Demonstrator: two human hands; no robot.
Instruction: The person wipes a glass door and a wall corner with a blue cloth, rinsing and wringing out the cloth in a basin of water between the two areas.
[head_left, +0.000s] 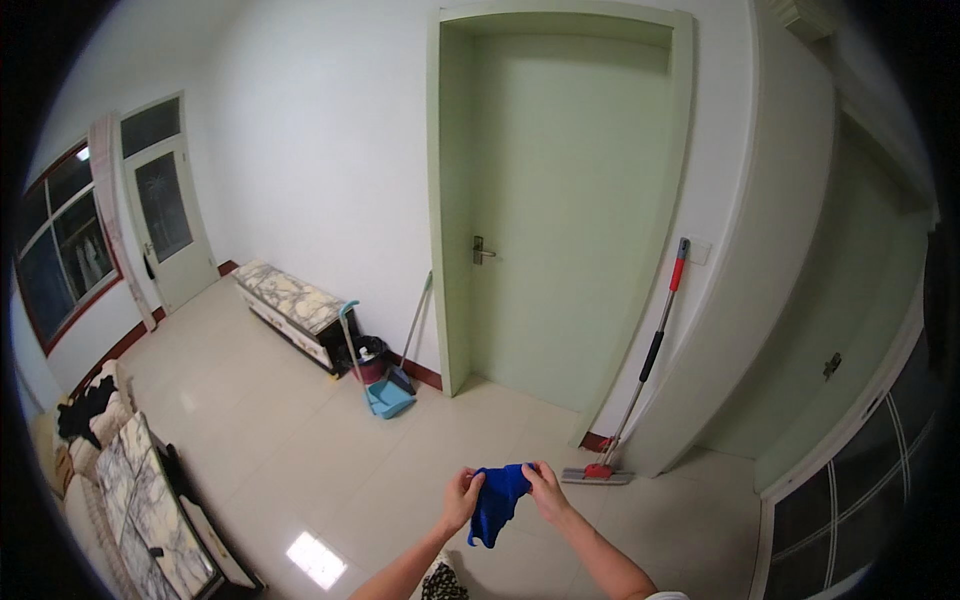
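A small blue cloth (496, 504) hangs between my two hands, in front of my body and above the tiled floor. My left hand (460, 496) pinches its upper left corner between thumb and fingers. At the upper right corner, my right hand (546, 491) grips the fabric the same way. The cloth droops in folds to a ragged-looking lower edge. Below my forearms, a bit of black-and-white patterned fabric (444, 581) shows at the bottom of the view.
A flat mop (598, 472) leans on the wall beside a closed pale green door (570, 225). Left of the door stand a blue dustpan (390, 399), a lined bin (367, 369) and a low marble-topped cabinet (296, 296). A marble-topped table (142, 495) and sofa (86, 510) occupy the lower left.
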